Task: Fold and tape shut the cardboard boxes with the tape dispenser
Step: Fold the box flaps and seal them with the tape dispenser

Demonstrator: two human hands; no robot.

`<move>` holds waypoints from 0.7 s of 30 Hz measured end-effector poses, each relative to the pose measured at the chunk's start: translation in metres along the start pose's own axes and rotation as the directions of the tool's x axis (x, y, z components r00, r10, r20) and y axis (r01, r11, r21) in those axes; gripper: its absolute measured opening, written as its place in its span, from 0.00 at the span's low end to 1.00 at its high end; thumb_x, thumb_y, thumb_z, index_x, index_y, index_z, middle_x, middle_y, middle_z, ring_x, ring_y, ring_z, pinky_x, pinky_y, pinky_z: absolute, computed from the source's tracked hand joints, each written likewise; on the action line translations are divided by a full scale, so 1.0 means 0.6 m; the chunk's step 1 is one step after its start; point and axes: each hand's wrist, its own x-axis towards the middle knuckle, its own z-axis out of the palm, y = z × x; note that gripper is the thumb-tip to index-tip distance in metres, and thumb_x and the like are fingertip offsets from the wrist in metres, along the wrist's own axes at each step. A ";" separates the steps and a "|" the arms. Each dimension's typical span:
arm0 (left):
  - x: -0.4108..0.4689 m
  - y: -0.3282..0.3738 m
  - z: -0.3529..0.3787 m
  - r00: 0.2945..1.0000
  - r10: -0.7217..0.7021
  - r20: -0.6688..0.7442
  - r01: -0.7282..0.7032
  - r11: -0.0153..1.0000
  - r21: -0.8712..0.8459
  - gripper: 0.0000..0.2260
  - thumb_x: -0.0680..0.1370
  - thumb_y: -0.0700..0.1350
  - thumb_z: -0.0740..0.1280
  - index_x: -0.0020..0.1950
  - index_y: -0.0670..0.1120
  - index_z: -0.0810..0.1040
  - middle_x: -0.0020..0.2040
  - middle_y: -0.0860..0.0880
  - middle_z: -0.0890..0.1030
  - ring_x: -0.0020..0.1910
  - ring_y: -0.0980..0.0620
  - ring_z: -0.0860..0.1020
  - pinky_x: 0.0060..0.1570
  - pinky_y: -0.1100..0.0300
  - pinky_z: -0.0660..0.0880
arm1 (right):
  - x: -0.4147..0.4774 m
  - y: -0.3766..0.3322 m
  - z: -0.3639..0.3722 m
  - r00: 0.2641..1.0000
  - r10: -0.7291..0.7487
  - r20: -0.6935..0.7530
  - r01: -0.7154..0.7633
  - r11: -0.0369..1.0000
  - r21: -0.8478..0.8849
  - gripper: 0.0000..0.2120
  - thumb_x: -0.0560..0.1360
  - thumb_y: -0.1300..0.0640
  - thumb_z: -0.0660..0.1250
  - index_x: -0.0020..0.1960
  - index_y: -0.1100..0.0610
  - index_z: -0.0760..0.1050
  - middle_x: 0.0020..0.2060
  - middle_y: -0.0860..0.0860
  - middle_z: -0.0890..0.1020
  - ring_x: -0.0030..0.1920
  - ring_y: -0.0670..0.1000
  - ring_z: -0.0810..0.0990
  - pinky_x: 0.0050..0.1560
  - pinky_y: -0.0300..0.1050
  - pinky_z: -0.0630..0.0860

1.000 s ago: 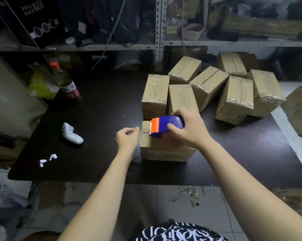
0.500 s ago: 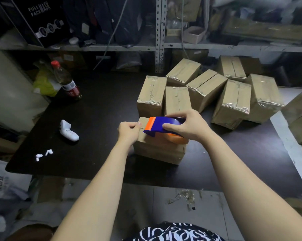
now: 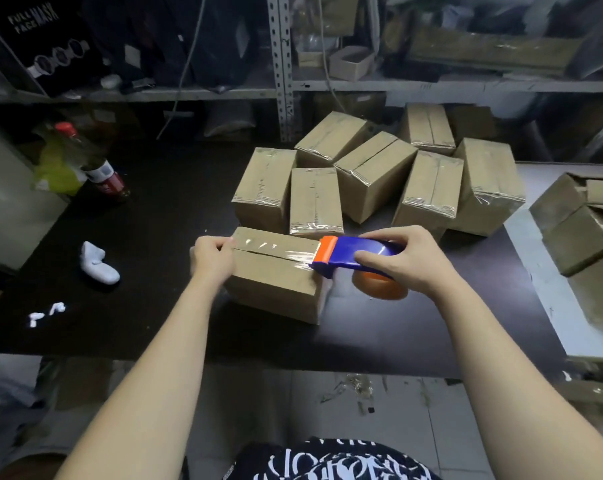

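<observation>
A brown cardboard box (image 3: 272, 282) lies on the black table (image 3: 161, 237) in front of me. A strip of clear tape runs along its top seam. My left hand (image 3: 212, 258) grips the box's left end, thumb on top over the tape's start. My right hand (image 3: 402, 259) holds the blue tape dispenser (image 3: 352, 255) by its body, with the orange blade end at the box's right top edge. An orange tape roll hangs below the dispenser, just past the box.
Several taped boxes (image 3: 373, 174) crowd the table behind the one I hold. Open cardboard boxes (image 3: 580, 220) lie at the right. A red-capped bottle (image 3: 99, 164) stands at the far left. A white object (image 3: 97, 265) and small white pieces (image 3: 47, 311) lie left of the box. Shelving rises behind.
My right hand has drawn the dispenser from the box's left end across to its right edge, laying tape along the seam. My left hand stayed at the left end.
</observation>
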 end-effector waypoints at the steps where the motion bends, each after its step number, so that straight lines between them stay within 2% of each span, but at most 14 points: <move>1: 0.002 -0.001 0.000 1.000 0.004 0.010 -0.004 1.000 -0.022 0.11 0.83 0.49 0.67 0.57 0.46 0.87 0.56 0.47 0.85 0.59 0.45 0.81 0.59 0.49 0.78 | -0.009 0.011 -0.008 1.000 0.012 -0.014 -0.012 1.000 0.009 0.15 0.71 0.44 0.79 0.56 0.46 0.85 0.47 0.39 0.86 0.49 0.43 0.83 0.45 0.38 0.80; 5: -0.004 0.017 0.015 0.996 0.085 0.014 -0.086 0.996 0.031 0.11 0.83 0.46 0.67 0.60 0.43 0.86 0.60 0.44 0.84 0.62 0.43 0.79 0.62 0.50 0.75 | -0.053 0.056 0.010 0.998 0.057 -0.033 -0.052 0.991 0.123 0.13 0.70 0.50 0.80 0.54 0.46 0.86 0.44 0.39 0.87 0.47 0.42 0.85 0.48 0.40 0.81; 9: -0.005 0.019 0.017 0.996 0.083 0.008 -0.083 0.996 0.013 0.12 0.84 0.46 0.66 0.61 0.42 0.85 0.60 0.43 0.83 0.59 0.46 0.79 0.60 0.53 0.74 | -0.079 0.074 0.028 0.998 0.038 -0.054 -0.026 0.980 0.198 0.16 0.69 0.51 0.82 0.56 0.47 0.86 0.47 0.41 0.87 0.48 0.44 0.85 0.49 0.39 0.81; 12: -0.006 0.015 0.015 0.997 0.073 0.026 -0.073 0.997 -0.007 0.11 0.84 0.46 0.66 0.60 0.42 0.85 0.59 0.45 0.83 0.58 0.49 0.77 0.58 0.55 0.71 | -0.091 0.081 0.032 0.997 0.038 -0.069 -0.021 0.972 0.233 0.15 0.69 0.52 0.82 0.55 0.47 0.86 0.46 0.43 0.87 0.47 0.46 0.85 0.48 0.41 0.82; 16: -0.008 0.017 0.012 0.998 0.054 0.042 -0.053 0.998 -0.013 0.12 0.85 0.45 0.65 0.62 0.42 0.84 0.54 0.50 0.79 0.57 0.52 0.72 0.56 0.56 0.69 | -0.111 0.084 0.042 0.997 0.040 -0.070 -0.020 0.962 0.274 0.15 0.68 0.53 0.83 0.53 0.46 0.85 0.45 0.42 0.87 0.45 0.44 0.85 0.43 0.34 0.79; 19: -0.008 0.017 0.011 0.996 0.060 0.060 -0.059 0.998 -0.007 0.12 0.85 0.45 0.65 0.62 0.42 0.84 0.54 0.49 0.79 0.56 0.50 0.74 0.54 0.55 0.70 | -0.130 0.095 0.049 0.993 0.057 -0.106 -0.020 0.948 0.318 0.15 0.67 0.55 0.83 0.52 0.48 0.85 0.44 0.44 0.87 0.44 0.46 0.85 0.41 0.34 0.79; 21: -0.009 0.016 0.010 0.997 0.057 0.060 -0.056 0.998 -0.013 0.12 0.85 0.45 0.65 0.62 0.42 0.84 0.53 0.49 0.79 0.56 0.49 0.75 0.54 0.55 0.70 | -0.145 0.112 0.054 0.987 0.094 -0.130 -0.045 0.941 0.335 0.16 0.65 0.51 0.83 0.51 0.48 0.85 0.44 0.46 0.88 0.45 0.49 0.86 0.42 0.36 0.80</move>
